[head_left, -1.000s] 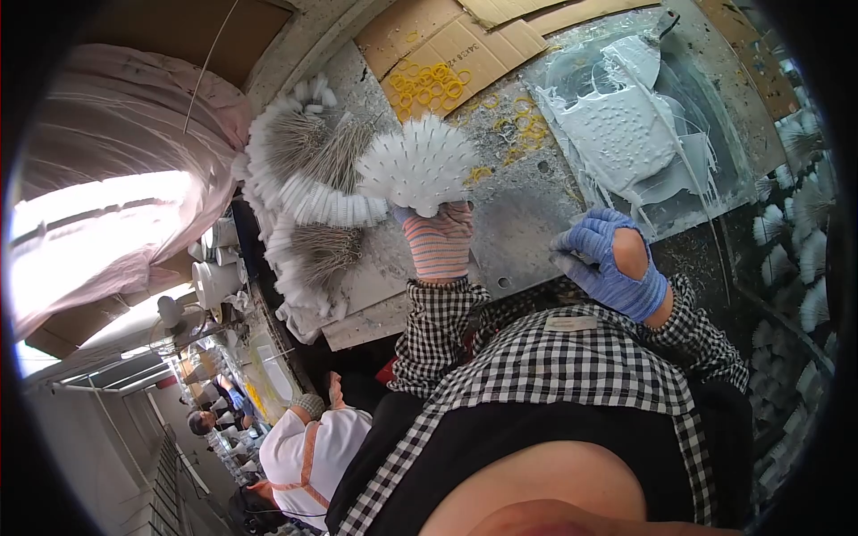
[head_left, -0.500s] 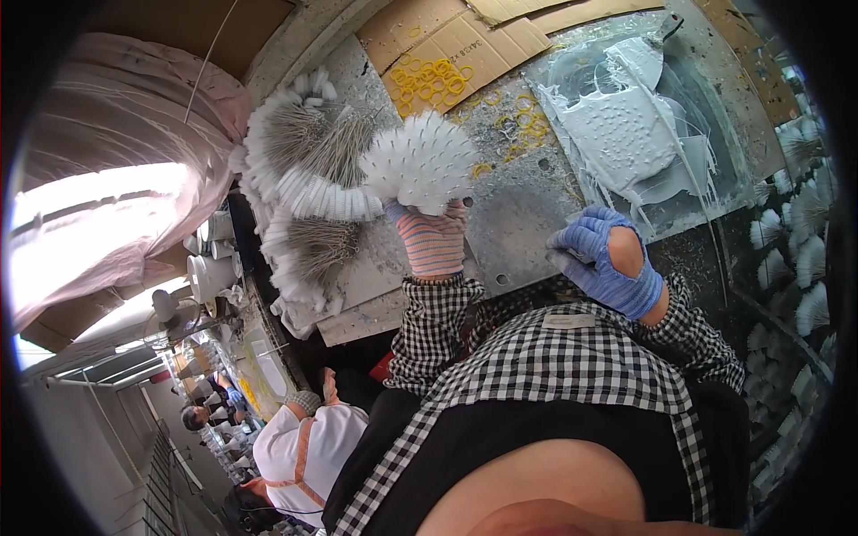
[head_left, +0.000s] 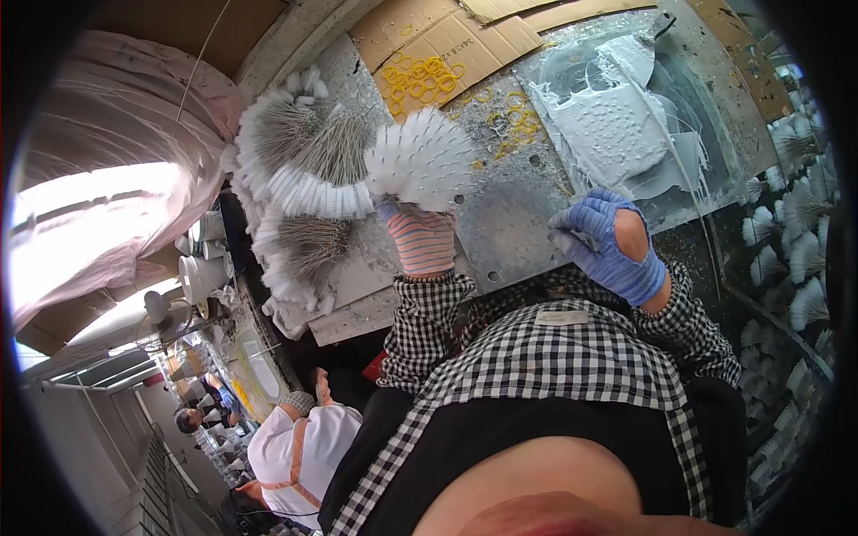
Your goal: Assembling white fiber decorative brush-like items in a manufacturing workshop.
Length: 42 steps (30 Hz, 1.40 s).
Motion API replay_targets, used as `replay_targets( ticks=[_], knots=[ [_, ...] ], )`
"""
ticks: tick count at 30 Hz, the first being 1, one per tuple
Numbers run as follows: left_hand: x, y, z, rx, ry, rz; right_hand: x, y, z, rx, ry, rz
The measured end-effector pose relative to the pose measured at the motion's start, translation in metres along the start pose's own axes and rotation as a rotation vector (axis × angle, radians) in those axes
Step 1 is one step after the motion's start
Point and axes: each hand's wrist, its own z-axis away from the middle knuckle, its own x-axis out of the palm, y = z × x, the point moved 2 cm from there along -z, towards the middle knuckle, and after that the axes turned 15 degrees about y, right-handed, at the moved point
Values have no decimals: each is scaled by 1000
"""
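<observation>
A round bundle of white bristle brushes (head_left: 420, 159), thin wire tips poking out of its top, stands upright in my left hand (head_left: 422, 239). That hand wears a pink and grey striped glove and is closed round the bundle's lower end. My right hand (head_left: 617, 246), in a blue glove with a hole over its back, hovers near the table's front edge. Its fingers are loosely bent, a little apart, and nothing shows in them. Left of the held bundle lies a heap of similar brushes (head_left: 308, 241) with bare wire stems.
Yellow rubber rings (head_left: 420, 80) lie on cardboard (head_left: 487, 54) at the back. White paste (head_left: 617, 134) spreads over a board at the right, a thin stick across it. White brushes (head_left: 809, 304) fill the far right. A person in white (head_left: 299, 456) sits at the lower left.
The view has shifted slightly. The brush bundle has tilted a little to the right in my left hand. My right hand has risen slightly, its fingers drawn a bit closer together.
</observation>
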Motion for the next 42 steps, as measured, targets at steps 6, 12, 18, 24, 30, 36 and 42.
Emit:
replay_targets(
  ticks=[6, 12, 18, 24, 30, 36, 42],
  knots=[
    [-10, 1, -14, -495, -147, 526, -9, 5, -7, 36, 29, 27],
    [-2, 3, -12, -296, -133, 62, -23, 18, -33, 169, 116, 9],
    [39, 3, 10, -48, -341, -289, -28, 29, -70, 279, -9, -58],
    [91, -5, 11, 54, -548, -511, -18, 37, -75, 384, -425, 52],
    [127, -26, 3, 204, -681, -602, -28, 43, -77, 221, -306, 199],
    [154, -41, -7, 242, -813, -592, -40, 47, -83, 61, -222, 396],
    [170, -61, -7, 305, -813, -612, -41, 78, -83, 68, -209, 316]
  ],
)
